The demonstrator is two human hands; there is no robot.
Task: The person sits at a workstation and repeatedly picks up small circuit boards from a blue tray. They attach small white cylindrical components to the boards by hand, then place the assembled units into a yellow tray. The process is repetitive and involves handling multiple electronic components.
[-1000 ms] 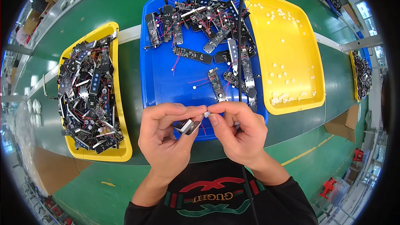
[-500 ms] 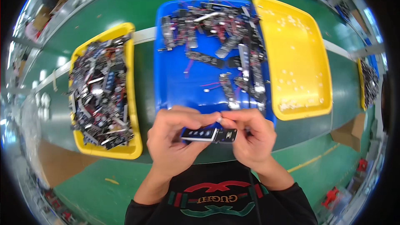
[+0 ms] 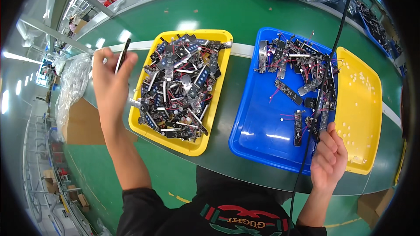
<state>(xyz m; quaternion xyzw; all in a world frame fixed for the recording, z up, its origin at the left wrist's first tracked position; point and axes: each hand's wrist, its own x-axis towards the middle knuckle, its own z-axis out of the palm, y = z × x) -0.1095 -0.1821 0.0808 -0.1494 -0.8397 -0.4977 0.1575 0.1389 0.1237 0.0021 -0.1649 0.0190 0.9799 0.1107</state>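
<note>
Green bench (image 3: 225, 118), green floor (image 3: 164, 170) below. My left hand (image 3: 111, 76) pinches a dark module (image 3: 123, 56) left of the loaded yellow tray (image 3: 192, 149); right hand (image 3: 328, 161) half-curled by blue tray (image 3: 262, 120), can't tell if holding.

Left hand (image 3: 109, 81) pinching, right hand (image 3: 328, 161) loosely curled
</note>
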